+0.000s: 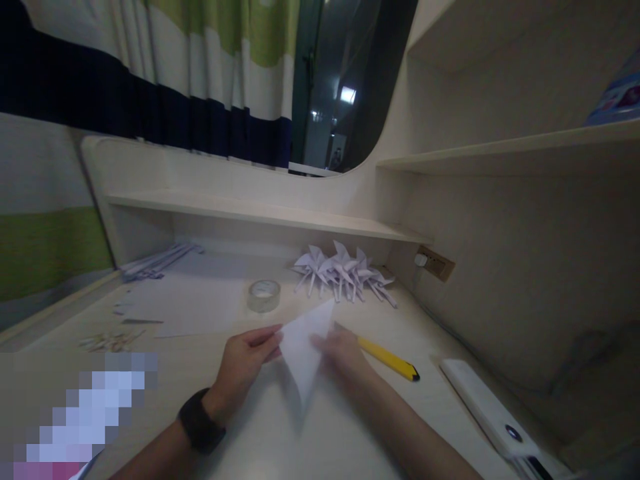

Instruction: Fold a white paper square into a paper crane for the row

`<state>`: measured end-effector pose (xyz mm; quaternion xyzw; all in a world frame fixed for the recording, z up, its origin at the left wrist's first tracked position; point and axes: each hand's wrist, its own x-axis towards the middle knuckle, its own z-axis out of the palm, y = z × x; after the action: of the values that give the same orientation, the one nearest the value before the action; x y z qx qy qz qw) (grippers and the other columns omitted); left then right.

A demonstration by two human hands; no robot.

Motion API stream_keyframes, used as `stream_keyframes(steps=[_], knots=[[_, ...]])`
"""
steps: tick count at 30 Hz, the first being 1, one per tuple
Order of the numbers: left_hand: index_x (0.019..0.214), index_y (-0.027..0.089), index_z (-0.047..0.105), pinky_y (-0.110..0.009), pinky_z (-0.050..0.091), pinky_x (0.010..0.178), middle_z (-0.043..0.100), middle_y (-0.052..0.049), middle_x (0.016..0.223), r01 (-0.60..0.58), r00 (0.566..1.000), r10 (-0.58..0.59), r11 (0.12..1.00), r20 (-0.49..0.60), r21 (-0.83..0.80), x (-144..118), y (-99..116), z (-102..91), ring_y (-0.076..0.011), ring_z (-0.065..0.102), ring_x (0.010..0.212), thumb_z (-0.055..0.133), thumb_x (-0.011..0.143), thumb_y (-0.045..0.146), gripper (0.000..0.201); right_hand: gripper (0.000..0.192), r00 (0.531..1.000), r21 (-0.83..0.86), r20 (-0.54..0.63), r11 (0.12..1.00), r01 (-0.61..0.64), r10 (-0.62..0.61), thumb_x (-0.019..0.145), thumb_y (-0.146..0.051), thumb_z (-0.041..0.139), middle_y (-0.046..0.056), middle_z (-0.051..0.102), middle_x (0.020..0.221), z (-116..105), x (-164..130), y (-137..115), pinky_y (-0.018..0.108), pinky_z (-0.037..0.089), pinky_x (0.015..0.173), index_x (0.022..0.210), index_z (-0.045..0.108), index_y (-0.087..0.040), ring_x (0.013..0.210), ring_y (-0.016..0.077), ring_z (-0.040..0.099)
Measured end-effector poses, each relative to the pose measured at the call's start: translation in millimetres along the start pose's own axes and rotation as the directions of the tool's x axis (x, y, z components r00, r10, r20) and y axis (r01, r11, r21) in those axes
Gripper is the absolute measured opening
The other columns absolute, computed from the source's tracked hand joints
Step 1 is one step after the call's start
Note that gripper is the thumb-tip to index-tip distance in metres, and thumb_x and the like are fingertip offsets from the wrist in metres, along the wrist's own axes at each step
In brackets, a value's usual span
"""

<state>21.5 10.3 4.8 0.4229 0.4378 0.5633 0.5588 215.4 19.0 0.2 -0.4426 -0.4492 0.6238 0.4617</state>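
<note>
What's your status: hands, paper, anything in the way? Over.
Left hand gripping white paper at its left edge. Right hand holding its right side. Yellow tool lies beside the right hand, possible snag.

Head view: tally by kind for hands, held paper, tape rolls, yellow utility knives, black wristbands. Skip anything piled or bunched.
Hands: 2 (left hand, right hand)
White paper piece, held in both: 1
Clear tape roll: 1
Yellow utility knife: 1
Black wristband, on the left wrist: 1
Total: 6
</note>
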Motion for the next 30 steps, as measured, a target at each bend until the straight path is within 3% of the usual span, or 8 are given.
stream_keyframes(steps=[7,18,22,26,30], knots=[[0.096,0.007,0.073,-0.036,0.056,0.083,0.074,-0.013,0.093,-0.012,1.000,0.011,1.000,-0.020,-0.014,-2,11,1.8,-0.0255,0.070,0.083,0.083,0.056,0.035,0.049,0.044,0.996,-0.025,0.074,0.999,-0.045,0.047,0.057,-0.046,0.081,0.011,0.070,0.069,8,-5,2,0.026,0.047,0.050,0.077,0.071,-0.009,0.055,0.0176,0.062],[0.092,0.007,0.073,-0.034,0.057,0.081,0.075,-0.012,0.091,-0.021,0.997,0.020,1.000,-0.068,-0.009,-1,16,1.9,-0.0241,0.071,0.081,0.080,0.060,0.029,0.039,0.039,1.000,-0.030,-0.022,0.999,0.016,-0.017,0.053,-0.042,0.083,0.008,0.069,0.064,11,-3,10,0.026,0.046,0.050,0.070,0.071,-0.009,0.053,0.0157,0.059],[0.093,0.007,0.073,-0.036,0.057,0.082,0.075,-0.012,0.091,-0.045,0.994,0.044,0.999,-0.101,-0.010,1,15,0.2,-0.0247,0.071,0.082,0.080,0.060,0.028,0.040,0.039,0.998,-0.023,0.054,1.000,0.016,-0.015,0.051,-0.040,0.084,0.008,0.070,0.068,14,-4,10,0.028,0.047,0.053,0.074,0.072,-0.010,0.056,0.0176,0.061],[0.094,0.005,0.072,-0.034,0.058,0.081,0.075,-0.013,0.092,-0.044,0.994,0.043,0.999,-0.101,-0.014,2,17,-0.2,-0.0244,0.071,0.082,0.079,0.061,0.027,0.040,0.040,0.999,-0.032,0.033,0.999,0.033,-0.032,0.048,-0.037,0.085,0.010,0.071,0.073,15,-5,11,0.029,0.048,0.057,0.074,0.072,-0.010,0.064,0.0205,0.064],[0.094,0.006,0.073,-0.034,0.058,0.080,0.075,-0.012,0.092,-0.065,0.988,0.068,0.998,-0.142,0.020,1,20,-0.7,-0.0246,0.071,0.082,0.078,0.061,0.025,0.039,0.050,0.987,-0.036,0.155,0.999,-0.027,0.032,0.048,-0.035,0.086,0.008,0.071,0.080,14,-5,14,0.028,0.048,0.057,0.090,0.070,-0.012,0.066,0.0198,0.064]])
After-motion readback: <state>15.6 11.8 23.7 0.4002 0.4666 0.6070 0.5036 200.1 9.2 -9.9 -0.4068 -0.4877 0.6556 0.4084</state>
